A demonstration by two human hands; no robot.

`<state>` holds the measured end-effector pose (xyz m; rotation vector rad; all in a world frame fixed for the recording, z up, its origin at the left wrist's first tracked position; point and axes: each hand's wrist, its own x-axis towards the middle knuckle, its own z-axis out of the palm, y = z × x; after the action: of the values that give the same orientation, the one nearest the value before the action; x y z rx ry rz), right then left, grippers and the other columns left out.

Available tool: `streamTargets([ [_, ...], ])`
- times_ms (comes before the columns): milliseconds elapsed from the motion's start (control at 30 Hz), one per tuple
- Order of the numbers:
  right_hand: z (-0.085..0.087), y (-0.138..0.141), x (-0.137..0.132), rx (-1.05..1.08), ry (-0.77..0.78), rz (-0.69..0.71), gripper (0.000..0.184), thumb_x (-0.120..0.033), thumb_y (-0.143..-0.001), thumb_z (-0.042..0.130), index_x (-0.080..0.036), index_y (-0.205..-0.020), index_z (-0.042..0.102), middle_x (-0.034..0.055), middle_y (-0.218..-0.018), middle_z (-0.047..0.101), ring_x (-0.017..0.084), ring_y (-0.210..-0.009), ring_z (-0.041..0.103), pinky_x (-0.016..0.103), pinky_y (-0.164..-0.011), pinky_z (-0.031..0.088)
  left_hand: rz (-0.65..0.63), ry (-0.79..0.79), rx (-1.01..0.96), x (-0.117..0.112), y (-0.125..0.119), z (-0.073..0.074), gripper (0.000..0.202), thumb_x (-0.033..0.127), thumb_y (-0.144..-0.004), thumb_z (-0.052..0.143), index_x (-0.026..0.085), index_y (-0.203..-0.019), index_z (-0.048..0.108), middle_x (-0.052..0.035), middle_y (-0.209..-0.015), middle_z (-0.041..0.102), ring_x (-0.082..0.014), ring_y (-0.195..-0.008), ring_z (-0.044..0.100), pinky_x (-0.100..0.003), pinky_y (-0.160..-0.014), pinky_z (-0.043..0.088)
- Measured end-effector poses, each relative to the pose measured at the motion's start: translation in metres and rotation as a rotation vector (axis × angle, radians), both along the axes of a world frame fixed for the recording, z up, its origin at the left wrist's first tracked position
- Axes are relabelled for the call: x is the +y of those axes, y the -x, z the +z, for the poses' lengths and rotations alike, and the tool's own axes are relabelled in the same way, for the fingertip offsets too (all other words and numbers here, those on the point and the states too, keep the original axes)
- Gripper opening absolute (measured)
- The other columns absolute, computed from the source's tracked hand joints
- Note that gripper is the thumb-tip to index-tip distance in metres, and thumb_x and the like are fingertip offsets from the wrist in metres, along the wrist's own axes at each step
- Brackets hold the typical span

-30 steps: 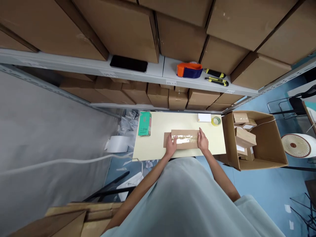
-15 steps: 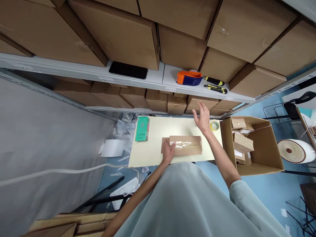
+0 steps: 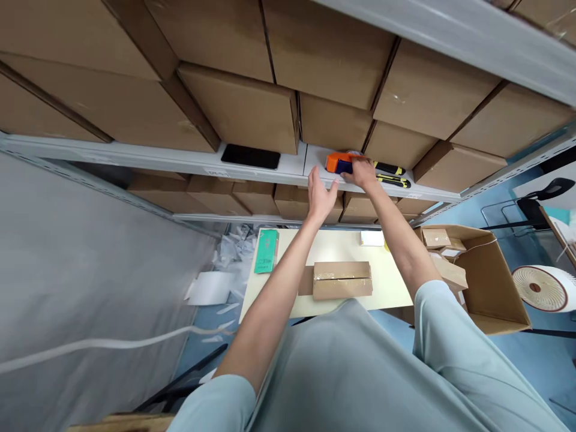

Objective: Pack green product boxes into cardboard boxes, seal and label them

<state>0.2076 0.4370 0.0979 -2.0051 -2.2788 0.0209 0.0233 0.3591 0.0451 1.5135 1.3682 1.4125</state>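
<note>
My right hand (image 3: 361,173) is at the shelf edge, its fingers closed round the right end of an orange and blue tape dispenser (image 3: 338,163). My left hand (image 3: 320,197) is raised just left of it, in front of the shelf lip, fingers apart and nothing in them. Below my forearms a small brown cardboard box (image 3: 342,289) lies on the cream table (image 3: 330,247), its top seam facing up. A flat brown piece (image 3: 306,281) shows at its left end. Two black and yellow utility knives (image 3: 389,168) lie to the right of my right hand.
A black phone (image 3: 251,156) lies on the shelf, with large cartons (image 3: 243,108) behind it. On the table are a green box (image 3: 266,251) and a small white box (image 3: 372,239). To the right, a large open carton (image 3: 497,294) holds several small boxes. A white fan (image 3: 544,288) stands beyond it.
Both hands have moved up and forward to the shelf. My left hand has let go of the cardboard box, and my right hand has taken hold of the tape dispenser. The view has shifted.
</note>
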Motion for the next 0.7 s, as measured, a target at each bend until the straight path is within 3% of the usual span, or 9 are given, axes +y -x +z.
streamTargets([
  [100,0.003,0.006,-0.01,0.006,0.003,0.013,0.075,-0.058,-0.106,0.073,-0.003,-0.154,0.056,0.0353,-0.146,0.07,0.048,-0.142,0.063,0.065,-0.127,0.039,-0.02,0.019,0.023,0.0,0.0,0.0,0.084,0.056,-0.1,0.078,0.017,-0.167,0.046,-0.0268,-0.174,0.048,-0.0388,-0.17,0.04,-0.057,-0.144,0.027],
  [233,0.005,0.006,-0.056,0.039,-0.044,0.078,0.06,-0.055,-0.11,0.068,-0.005,-0.144,0.063,0.03,-0.131,0.077,0.044,-0.13,0.069,0.059,-0.122,0.044,0.0,0.002,0.01,-0.029,0.013,-0.004,0.085,0.061,-0.1,0.077,0.022,-0.169,0.045,-0.0241,-0.175,0.049,-0.0376,-0.169,0.043,-0.056,-0.14,0.035],
  [400,-0.008,0.003,-0.172,0.157,-0.166,0.21,0.033,-0.049,-0.113,0.063,-0.018,-0.126,0.068,0.0199,-0.118,0.079,0.038,-0.115,0.073,0.054,-0.108,0.055,0.009,-0.135,0.069,-0.109,0.048,0.004,0.068,0.063,-0.108,0.066,0.024,-0.163,0.057,-0.0192,-0.165,0.062,-0.0315,-0.156,0.059,-0.051,-0.131,0.048],
  [533,-0.025,0.003,-0.27,0.223,-0.187,0.236,0.026,-0.049,-0.113,0.064,-0.023,-0.109,0.066,0.0141,-0.101,0.077,0.036,-0.102,0.072,0.052,-0.101,0.057,0.027,-0.183,0.135,-0.186,0.072,0.01,0.039,0.054,-0.112,0.065,0.025,-0.134,0.078,-0.0121,-0.132,0.081,-0.0272,-0.129,0.073,-0.048,-0.117,0.059],
  [700,-0.04,0.008,-0.344,0.252,-0.152,0.237,0.016,-0.041,-0.112,0.063,-0.025,-0.114,0.067,0.0124,-0.101,0.078,0.037,-0.105,0.072,0.056,-0.104,0.058,-0.066,-0.163,0.194,-0.246,0.082,0.008,0.029,0.048,-0.112,0.066,0.027,-0.121,0.083,-0.0086,-0.118,0.084,-0.026,-0.118,0.074,-0.048,-0.109,0.062],
])
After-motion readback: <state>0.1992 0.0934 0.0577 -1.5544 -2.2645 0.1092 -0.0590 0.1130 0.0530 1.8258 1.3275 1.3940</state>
